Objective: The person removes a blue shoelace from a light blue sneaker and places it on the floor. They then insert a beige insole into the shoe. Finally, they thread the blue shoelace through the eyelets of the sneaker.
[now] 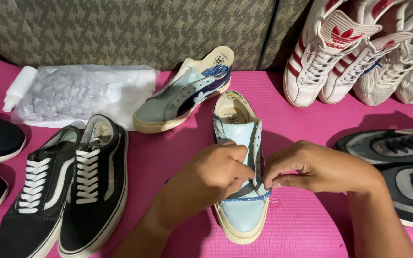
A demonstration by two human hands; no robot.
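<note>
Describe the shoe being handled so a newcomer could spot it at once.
On the pink mat, look front and centre, between the left hand and right hand. The light blue shoe lies there, toe toward the camera. Unlike the black laced pair beside it, it has no laces.

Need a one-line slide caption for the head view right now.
Both hands, left hand and right hand, thread a blue lace through a light-blue sneaker on a pink mat.
</note>
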